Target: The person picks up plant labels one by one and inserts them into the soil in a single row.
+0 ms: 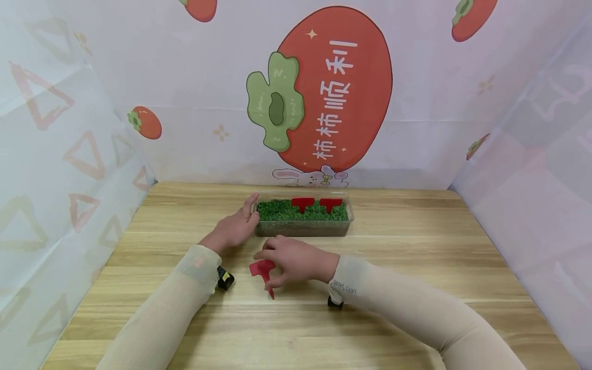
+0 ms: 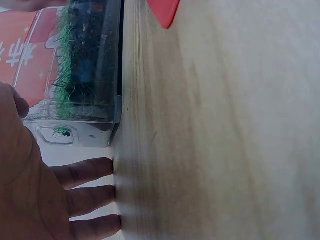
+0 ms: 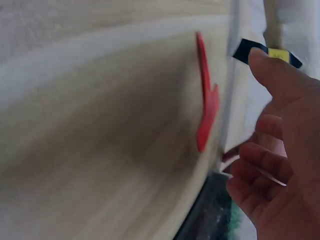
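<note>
A clear plastic box [image 1: 302, 228] filled with dark soil and green grass [image 2: 65, 75] stands on the table, with two red T-shaped plant labels [image 1: 302, 203] upright in the grass. At its left end is my left hand [image 1: 237, 224], thumb and index finger by the end wall, the other fingers spread and straight. A third red plant label [image 1: 263, 268] lies flat on the wood in front of the box. Over this label hovers my right hand [image 1: 296, 259], thumb apart from the loosely bent fingers. The right wrist view shows a gap between that hand and the label [image 3: 205, 110].
The wooden table [image 1: 300, 334] runs up to a white backdrop [image 1: 194, 149] printed with persimmons, and pale patterned sheets [image 1: 546, 144] flank both sides. A small black wrist camera [image 1: 225, 279] hangs under the left cuff, another black one [image 1: 335, 303] under the right.
</note>
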The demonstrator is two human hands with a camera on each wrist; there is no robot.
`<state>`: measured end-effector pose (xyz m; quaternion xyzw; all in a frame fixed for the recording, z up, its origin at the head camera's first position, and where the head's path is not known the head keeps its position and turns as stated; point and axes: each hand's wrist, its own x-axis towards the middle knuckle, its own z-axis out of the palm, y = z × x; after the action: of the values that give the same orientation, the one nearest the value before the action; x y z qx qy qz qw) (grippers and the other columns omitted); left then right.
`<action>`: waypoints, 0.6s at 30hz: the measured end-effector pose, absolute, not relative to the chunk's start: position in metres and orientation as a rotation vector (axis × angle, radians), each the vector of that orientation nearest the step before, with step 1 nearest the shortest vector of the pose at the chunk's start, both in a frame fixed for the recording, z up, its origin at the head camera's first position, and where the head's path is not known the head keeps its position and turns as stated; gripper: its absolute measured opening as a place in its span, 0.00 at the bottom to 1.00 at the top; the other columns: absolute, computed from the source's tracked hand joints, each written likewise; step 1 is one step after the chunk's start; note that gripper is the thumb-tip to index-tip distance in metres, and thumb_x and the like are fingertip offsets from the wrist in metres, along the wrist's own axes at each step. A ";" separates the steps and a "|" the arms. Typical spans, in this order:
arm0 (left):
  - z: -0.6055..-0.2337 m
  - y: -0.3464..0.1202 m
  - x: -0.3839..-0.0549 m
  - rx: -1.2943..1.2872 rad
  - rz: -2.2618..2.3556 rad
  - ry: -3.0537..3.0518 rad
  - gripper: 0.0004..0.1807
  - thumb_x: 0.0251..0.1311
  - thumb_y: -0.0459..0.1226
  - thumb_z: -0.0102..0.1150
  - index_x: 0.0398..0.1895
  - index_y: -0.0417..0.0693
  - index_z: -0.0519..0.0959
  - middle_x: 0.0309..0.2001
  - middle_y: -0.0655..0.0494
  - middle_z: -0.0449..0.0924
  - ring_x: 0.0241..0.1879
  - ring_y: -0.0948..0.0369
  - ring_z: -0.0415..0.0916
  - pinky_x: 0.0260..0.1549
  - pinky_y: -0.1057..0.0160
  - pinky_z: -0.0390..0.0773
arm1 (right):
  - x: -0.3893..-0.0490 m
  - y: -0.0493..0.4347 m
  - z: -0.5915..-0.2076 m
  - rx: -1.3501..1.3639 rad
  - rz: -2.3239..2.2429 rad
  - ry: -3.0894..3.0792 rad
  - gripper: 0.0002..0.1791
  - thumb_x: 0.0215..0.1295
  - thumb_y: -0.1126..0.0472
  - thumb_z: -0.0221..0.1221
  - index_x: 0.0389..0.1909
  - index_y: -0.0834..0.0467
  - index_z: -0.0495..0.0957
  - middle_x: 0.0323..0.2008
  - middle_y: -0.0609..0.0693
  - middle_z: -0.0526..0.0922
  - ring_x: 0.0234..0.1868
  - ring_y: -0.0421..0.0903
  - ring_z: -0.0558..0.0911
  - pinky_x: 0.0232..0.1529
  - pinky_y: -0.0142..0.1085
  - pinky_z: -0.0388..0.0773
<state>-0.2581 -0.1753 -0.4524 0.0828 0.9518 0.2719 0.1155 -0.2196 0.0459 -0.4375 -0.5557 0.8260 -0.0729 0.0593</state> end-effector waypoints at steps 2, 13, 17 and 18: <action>-0.453 -0.176 -0.258 0.246 0.800 2.791 0.34 0.77 0.55 0.20 0.80 0.72 0.25 0.79 0.44 0.49 0.71 0.36 0.61 0.62 0.35 0.66 | -0.218 0.045 -0.441 -1.668 -0.201 2.476 0.40 0.56 0.32 0.66 0.66 0.47 0.74 0.54 0.45 0.77 0.51 0.39 0.73 0.49 0.28 0.74; -0.455 -0.175 -0.258 0.241 0.803 2.794 0.33 0.77 0.55 0.20 0.80 0.72 0.26 0.79 0.44 0.48 0.71 0.36 0.61 0.62 0.35 0.67 | -0.212 0.039 -0.449 -1.635 -0.111 2.432 0.48 0.48 0.25 0.66 0.69 0.43 0.70 0.59 0.46 0.75 0.57 0.42 0.73 0.60 0.34 0.72; -0.454 -0.175 -0.258 0.241 0.800 2.793 0.33 0.77 0.55 0.20 0.80 0.72 0.25 0.79 0.44 0.48 0.71 0.36 0.61 0.63 0.35 0.66 | -0.211 0.039 -0.452 -1.646 -0.079 2.426 0.51 0.48 0.24 0.66 0.71 0.43 0.68 0.60 0.46 0.75 0.58 0.42 0.72 0.61 0.34 0.71; -0.454 -0.175 -0.258 0.242 0.799 2.793 0.33 0.77 0.55 0.20 0.80 0.72 0.25 0.79 0.44 0.48 0.71 0.36 0.61 0.63 0.35 0.65 | -0.210 0.039 -0.452 -1.645 -0.077 2.425 0.51 0.48 0.25 0.66 0.71 0.44 0.68 0.60 0.45 0.75 0.59 0.42 0.72 0.61 0.34 0.71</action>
<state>-0.2580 -0.1747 -0.4535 0.0824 0.9520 0.2725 0.1128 -0.2103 0.0389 -0.4525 -0.5581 0.8227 -0.0262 0.1052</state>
